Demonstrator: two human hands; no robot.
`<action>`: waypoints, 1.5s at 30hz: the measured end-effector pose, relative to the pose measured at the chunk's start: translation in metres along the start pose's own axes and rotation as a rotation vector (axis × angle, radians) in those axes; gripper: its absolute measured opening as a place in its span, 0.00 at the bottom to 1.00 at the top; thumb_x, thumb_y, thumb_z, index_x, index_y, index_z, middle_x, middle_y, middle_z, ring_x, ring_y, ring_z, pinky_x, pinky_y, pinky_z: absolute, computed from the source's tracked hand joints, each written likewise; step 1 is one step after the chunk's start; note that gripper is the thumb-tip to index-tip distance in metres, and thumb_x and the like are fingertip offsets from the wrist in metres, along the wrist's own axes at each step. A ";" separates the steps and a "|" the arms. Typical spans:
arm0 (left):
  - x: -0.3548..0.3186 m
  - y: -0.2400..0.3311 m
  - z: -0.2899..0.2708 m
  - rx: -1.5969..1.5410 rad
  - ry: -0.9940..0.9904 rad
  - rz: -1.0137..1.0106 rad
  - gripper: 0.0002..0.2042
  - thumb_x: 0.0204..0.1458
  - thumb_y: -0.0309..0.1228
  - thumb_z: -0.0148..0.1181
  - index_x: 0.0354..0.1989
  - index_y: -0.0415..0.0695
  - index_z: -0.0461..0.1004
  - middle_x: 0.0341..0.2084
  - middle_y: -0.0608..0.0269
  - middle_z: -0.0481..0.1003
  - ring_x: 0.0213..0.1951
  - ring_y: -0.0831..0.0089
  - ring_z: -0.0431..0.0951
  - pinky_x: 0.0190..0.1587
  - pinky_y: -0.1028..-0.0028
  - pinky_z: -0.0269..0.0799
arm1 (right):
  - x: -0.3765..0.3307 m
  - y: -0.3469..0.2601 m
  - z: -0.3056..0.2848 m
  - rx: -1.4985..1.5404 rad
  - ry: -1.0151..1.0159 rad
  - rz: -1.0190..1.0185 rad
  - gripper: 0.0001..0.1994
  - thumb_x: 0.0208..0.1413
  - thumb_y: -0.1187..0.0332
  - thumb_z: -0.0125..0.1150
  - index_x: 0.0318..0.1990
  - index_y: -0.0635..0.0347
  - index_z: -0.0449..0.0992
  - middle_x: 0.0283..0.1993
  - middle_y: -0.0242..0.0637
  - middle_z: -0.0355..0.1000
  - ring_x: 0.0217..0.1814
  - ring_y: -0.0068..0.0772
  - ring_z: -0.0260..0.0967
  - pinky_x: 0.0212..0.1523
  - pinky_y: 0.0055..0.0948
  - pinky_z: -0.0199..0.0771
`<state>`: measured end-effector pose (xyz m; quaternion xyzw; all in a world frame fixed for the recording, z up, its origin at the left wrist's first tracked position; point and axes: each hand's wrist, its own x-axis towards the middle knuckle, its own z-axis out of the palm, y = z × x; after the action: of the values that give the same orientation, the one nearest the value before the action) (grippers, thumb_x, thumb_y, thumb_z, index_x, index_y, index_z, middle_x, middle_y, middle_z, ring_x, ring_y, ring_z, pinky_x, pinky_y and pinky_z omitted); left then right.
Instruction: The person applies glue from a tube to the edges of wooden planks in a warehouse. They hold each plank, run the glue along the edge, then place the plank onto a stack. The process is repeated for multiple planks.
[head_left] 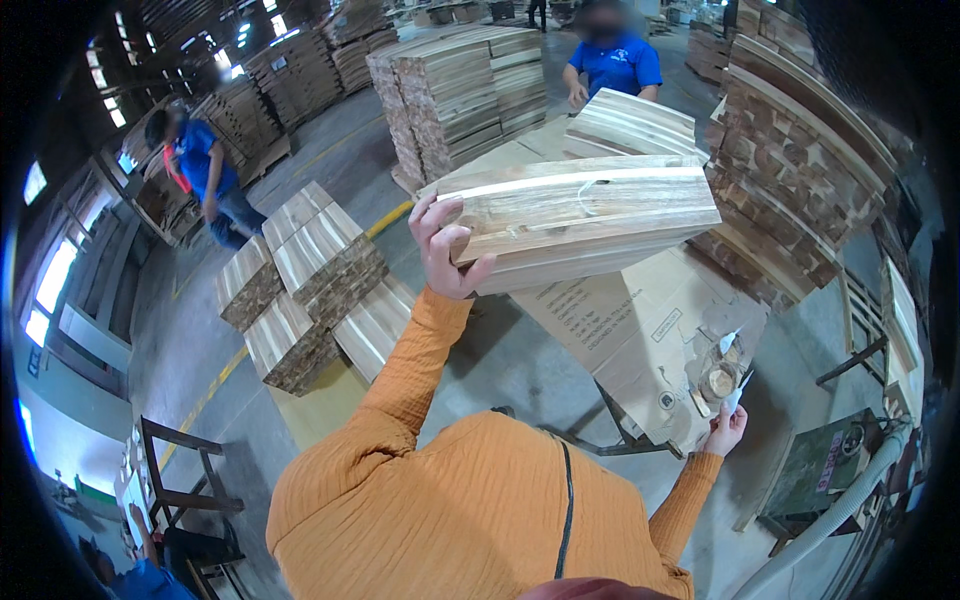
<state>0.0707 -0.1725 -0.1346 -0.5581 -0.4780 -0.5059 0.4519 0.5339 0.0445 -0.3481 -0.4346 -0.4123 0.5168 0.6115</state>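
Note:
My left hand [445,245] grips the near left end of a stack of light wooden boards [590,205], fingers over the top and thumb along the side. The top board shows a dark knot hole. At the table's near right corner, my right hand [727,430] pinches a small white pointed tube or bottle [735,398] with a dark tip. Just beyond it sits a small round container [718,379] with brownish contents. A second white pointed piece [728,340] lies past the container.
Printed cardboard [620,320] covers the table. Across it stands a co-worker in blue [615,65], beside another board stack [640,120]. Tall wood piles [800,150] rise at right, lower stacks [310,250] at left. Another person [205,175] is at far left; a green machine [825,465] stands lower right.

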 end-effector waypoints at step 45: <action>-0.010 -0.012 0.025 -0.198 0.176 -0.022 0.27 0.46 0.47 0.64 0.45 0.47 0.56 0.51 0.43 0.67 0.55 0.48 0.64 0.57 0.53 0.59 | -0.003 0.062 -0.054 -0.219 0.072 -0.142 0.14 0.50 0.72 0.64 0.44 0.63 0.69 0.38 0.31 0.70 0.37 0.22 0.66 0.38 0.23 0.69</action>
<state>0.0619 -0.1467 -0.1459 -0.5482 -0.3903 -0.6025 0.4291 0.5684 0.0416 -0.4230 -0.4866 -0.4737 0.4081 0.6101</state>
